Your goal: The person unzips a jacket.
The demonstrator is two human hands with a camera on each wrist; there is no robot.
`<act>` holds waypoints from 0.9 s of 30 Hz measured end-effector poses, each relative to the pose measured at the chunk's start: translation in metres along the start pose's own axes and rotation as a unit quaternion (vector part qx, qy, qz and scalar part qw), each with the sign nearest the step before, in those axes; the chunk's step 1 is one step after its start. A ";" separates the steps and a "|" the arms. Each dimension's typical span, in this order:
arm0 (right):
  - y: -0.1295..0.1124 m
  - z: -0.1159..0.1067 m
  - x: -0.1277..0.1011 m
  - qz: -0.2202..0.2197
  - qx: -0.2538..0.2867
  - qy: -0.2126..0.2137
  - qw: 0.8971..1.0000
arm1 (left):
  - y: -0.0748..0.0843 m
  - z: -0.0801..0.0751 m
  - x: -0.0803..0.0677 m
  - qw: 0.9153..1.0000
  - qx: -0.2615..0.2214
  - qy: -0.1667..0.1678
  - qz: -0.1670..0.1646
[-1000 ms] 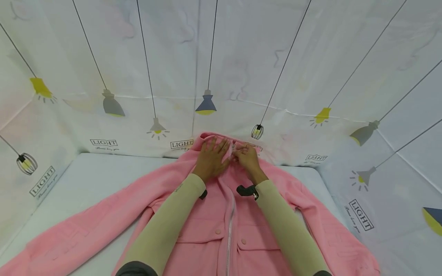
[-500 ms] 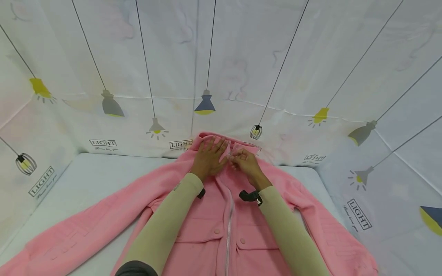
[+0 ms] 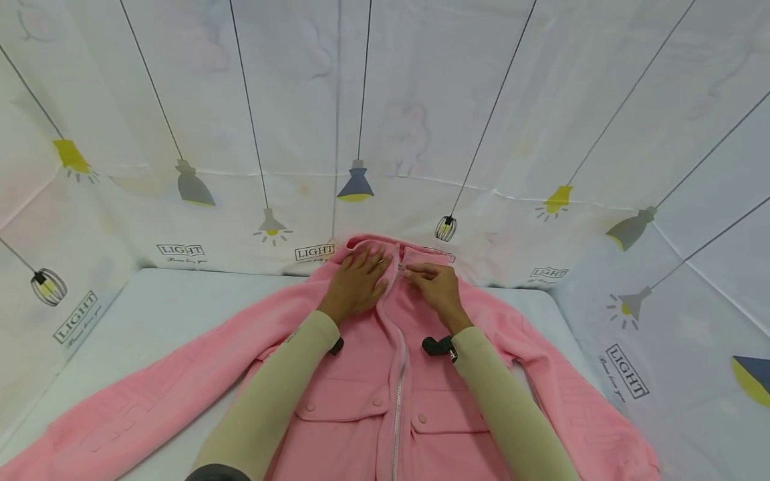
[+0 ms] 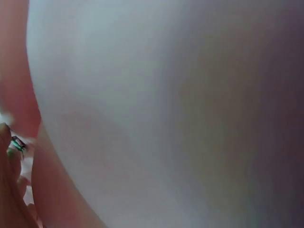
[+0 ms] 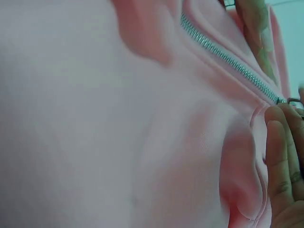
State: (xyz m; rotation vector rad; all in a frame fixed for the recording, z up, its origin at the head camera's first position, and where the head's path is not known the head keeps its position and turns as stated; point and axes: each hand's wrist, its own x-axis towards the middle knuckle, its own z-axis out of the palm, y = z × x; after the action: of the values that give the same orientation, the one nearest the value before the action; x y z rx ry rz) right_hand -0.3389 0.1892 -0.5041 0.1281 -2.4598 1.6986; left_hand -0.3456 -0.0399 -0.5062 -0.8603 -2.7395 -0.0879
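Note:
A pink zip-front jacket (image 3: pixel 343 394) lies front side up, its collar toward the far wall. My left hand (image 3: pixel 357 284) rests spread on the left side of the collar, fingers extended over the cloth. At the zip's upper end, my right hand (image 3: pixel 439 287) pinches the zipper pull (image 5: pixel 294 101) between thumb and fingertips. Below the slider the metal zipper (image 5: pixel 228 59) is joined; above it the collar edges part in a short slit. Pale blurred fabric fills most of the left wrist view, with some fingers (image 4: pixel 12 185) at its left edge.
The jacket's sleeves stretch out to both sides over a white table (image 3: pixel 198 300). Behind it rises a wall sheet (image 3: pixel 271 100) printed with hanging lamps. Two buttoned pocket flaps (image 3: pixel 343 401) sit on either side of the zip.
My right hand has come slightly down from the collar top together with the zipper pull. My left hand has slid a little left and toward me, uncovering more of the collar edge.

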 end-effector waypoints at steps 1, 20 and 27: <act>0.000 0.000 0.000 -0.006 -0.012 0.002 1.000 | 0.000 0.000 -0.001 1.000 -0.003 0.000 0.001; -0.006 0.010 0.012 -0.102 -0.233 0.023 0.967 | -0.006 0.018 0.005 1.000 -0.006 0.004 0.005; -0.008 0.011 0.009 -0.146 -0.271 0.016 0.951 | -0.006 0.011 0.003 1.000 -0.013 0.005 0.006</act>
State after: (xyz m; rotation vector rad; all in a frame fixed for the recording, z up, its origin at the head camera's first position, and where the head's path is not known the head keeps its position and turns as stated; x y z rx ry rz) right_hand -0.3476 0.1762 -0.4985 0.3704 -2.6184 0.8672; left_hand -0.3543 -0.0415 -0.5156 -0.8798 -2.7292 -0.1261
